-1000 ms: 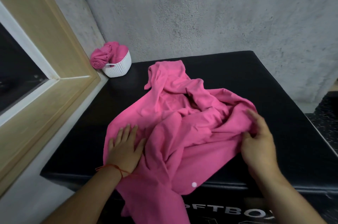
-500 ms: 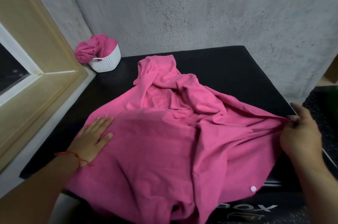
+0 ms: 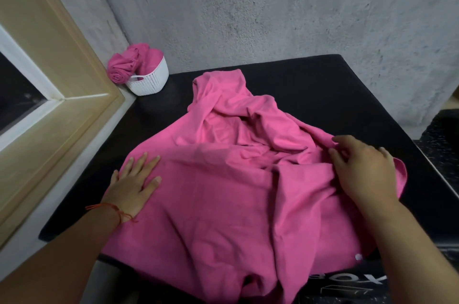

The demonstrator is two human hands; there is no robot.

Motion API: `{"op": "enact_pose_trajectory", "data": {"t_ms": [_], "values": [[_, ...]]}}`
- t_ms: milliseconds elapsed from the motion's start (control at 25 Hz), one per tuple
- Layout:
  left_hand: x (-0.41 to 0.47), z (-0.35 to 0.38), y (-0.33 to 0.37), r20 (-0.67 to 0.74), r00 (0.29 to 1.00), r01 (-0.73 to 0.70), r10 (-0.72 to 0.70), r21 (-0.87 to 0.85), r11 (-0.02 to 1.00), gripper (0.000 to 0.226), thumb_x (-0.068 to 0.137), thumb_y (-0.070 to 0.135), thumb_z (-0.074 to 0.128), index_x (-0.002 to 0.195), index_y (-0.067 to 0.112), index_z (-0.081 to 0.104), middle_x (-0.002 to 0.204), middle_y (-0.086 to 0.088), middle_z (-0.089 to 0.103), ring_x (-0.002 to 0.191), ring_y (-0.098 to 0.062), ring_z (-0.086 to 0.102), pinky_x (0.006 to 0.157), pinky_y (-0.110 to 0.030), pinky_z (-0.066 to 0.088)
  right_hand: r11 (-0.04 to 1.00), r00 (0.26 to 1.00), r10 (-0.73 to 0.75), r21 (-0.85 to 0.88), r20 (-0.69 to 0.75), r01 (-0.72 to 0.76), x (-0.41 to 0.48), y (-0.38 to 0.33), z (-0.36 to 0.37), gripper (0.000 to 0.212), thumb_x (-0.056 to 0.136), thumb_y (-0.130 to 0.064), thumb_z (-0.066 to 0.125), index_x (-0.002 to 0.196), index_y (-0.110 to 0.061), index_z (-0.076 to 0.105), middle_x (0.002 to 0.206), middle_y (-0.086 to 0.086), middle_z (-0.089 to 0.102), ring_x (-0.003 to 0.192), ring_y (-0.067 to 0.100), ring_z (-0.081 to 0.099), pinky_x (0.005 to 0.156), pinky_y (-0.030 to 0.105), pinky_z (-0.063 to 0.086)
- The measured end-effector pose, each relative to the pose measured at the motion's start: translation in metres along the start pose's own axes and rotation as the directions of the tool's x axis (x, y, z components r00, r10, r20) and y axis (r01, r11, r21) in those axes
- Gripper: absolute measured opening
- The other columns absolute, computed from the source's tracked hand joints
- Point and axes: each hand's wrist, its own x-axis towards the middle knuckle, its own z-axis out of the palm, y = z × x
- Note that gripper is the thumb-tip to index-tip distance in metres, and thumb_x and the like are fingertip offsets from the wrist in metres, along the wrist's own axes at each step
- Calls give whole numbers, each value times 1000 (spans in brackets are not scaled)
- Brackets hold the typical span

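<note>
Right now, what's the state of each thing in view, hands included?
cloth: spread on the table, wrinkled, front edge hanging off.
left hand: flat, fingers straight, pressing the cloth's left edge.
right hand: resting on the cloth's right side, fingers bent; can't tell if it's gripping.
basket: upright, back left corner, full.
rolls: rolled up, one leaning over the rim.

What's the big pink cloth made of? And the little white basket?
The big pink crumpled cloth looks like soft matte fabric: it lies in loose folds and wrinkles. Which fibre, I cannot tell. The small white oval basket looks like moulded plastic, smooth, with rows of tiny holes and a cut-out handle.
</note>
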Motion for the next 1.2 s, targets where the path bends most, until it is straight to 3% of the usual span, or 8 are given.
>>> {"op": "enact_pose_trajectory", "data": {"t_ms": [120, 280, 360, 560, 640, 720, 960, 1200], "values": [[0, -1, -7, 21, 999, -38, 37, 14, 999, 70, 87, 81, 3, 153, 64, -12, 168, 24, -19, 159, -14, -15, 127, -58, 2, 985, 995, 98, 145, -20, -94, 9, 3, -1, 17, 101, -27, 60, 110, -20, 73, 101, 15, 77, 90, 44, 69, 83, 50, 52], [4, -3, -24, 11, 996, -88, 88, -5, 996, 68, 89, 80, 5, 154, 64, -7, 169, 26, -13, 157, -7, -15, 128, -55, 0, 921, 917, 367, 201, -154, -335, 25, 36, -16, 26, 108, -32, 47, 122, -14, 60, 116, 24, 68, 103, 50, 63, 87, 56, 51], [8, -4, -24, 29, 996, -85, 85, -9, 996, 66, 91, 77, 4, 155, 64, -6, 169, 25, -10, 158, -7, -13, 128, -55, 0, 913, 913, 391, 177, -120, -368, 21, 46, -18, 29, 108, -32, 47, 129, -16, 57, 123, 25, 65, 108, 51, 62, 90, 58, 50], [1, -9, 9, -14, 993, 122, -121, 26, 992, 60, 104, 51, 12, 164, 45, 9, 174, 7, 10, 160, -23, 8, 127, -60, 8, 995, 980, -80, 42, -180, 89, -20, 19, -23, 43, 100, -23, 53, 140, -7, 55, 135, 25, 54, 119, 46, 52, 105, 55, 40], [-11, -1, 46, -26, 953, 294, -301, -148, 944, 67, 104, 57, 17, 164, 29, 23, 172, -3, 20, 158, -30, 16, 125, -60, 15, 976, 995, -84, 198, -59, 94, -37, 0, -20, 43, 101, -25, 52, 141, -7, 55, 139, 21, 53, 126, 42, 50, 109, 53, 42], [-24, 10, 78, -11, 918, 384, -396, -216, 898, 78, 102, 68, 18, 165, 23, 18, 173, -7, 15, 158, -33, 12, 125, -58, 13, 966, 997, 2, 258, 82, -23, -53, -2, -17, 56, 103, -43, 44, 147, -10, 52, 148, 20, 50, 136, 39, 47, 115, 54, 40], [-27, 12, 37, -29, 957, 283, -288, -114, 952, 83, 95, 80, 11, 165, 37, 4, 175, 3, 0, 160, -28, 1, 125, -58, 8, 992, 948, -66, -81, 311, 96, -83, 52, -37, 77, 100, -76, 19, 168, -43, 9, 176, 1, 15, 160, 29, 22, 128, 55, 19], [-30, 11, -19, -58, 984, 163, -167, -60, 985, 84, 91, 83, 2, 165, 43, 1, 175, 7, 4, 160, -26, 5, 126, -57, 11, 941, 803, -140, -175, 580, 291, -79, 74, -62, 95, 81, -100, 14, 160, -58, -18, 173, -23, -17, 162, 13, -14, 131, 48, -3]]}}
